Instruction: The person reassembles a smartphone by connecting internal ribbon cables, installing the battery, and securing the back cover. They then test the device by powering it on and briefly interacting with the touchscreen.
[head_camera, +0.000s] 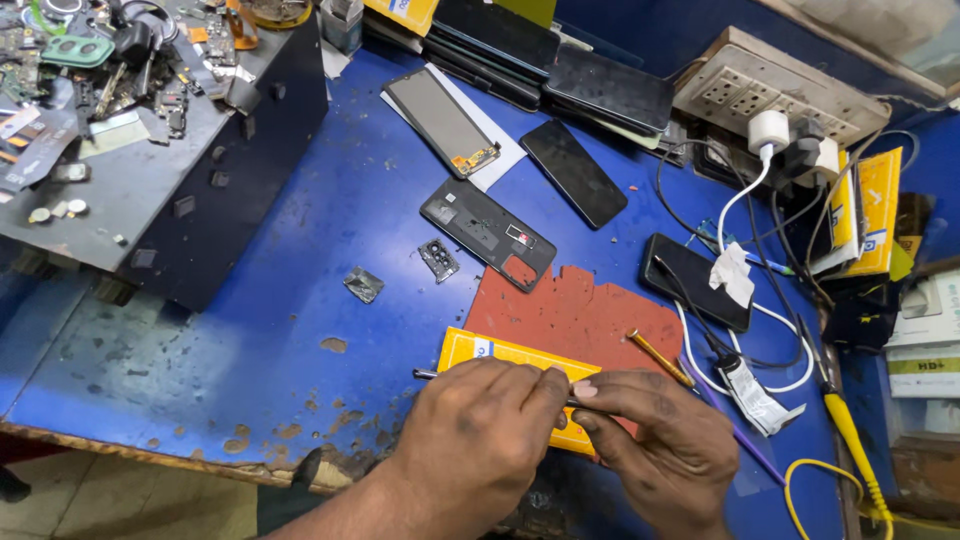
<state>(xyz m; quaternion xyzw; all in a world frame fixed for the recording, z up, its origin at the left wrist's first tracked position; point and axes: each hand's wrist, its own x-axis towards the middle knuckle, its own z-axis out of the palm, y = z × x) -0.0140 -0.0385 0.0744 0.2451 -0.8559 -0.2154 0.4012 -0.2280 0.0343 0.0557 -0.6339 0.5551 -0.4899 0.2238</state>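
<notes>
A thin metal tool (432, 376) was pinched between the fingertips of both hands over a yellow box (500, 355) at the near edge of the blue bench (300, 250). The left hand (480, 440) was closed over the shaft, its fingers pressed together on it; the right hand (665, 440) was pinching the other end between thumb and forefinger. Only the tool's left tip showed, pointing left, clear of the left hand.

For such a hold to be done well, the shaft would best be kept level and steadied over the box, with the pull or twist applied gently, since a slip could send the tip towards the phone back (488, 235) and camera frame (438, 259) lying farther off.

The middle of the tool was hidden by the fingers, so whether it was one piece or two could not be told. Any small part between the fingertips could not be made out. The box's near right part was covered by the hands, and the wrists were cut off at the near edge.
</notes>
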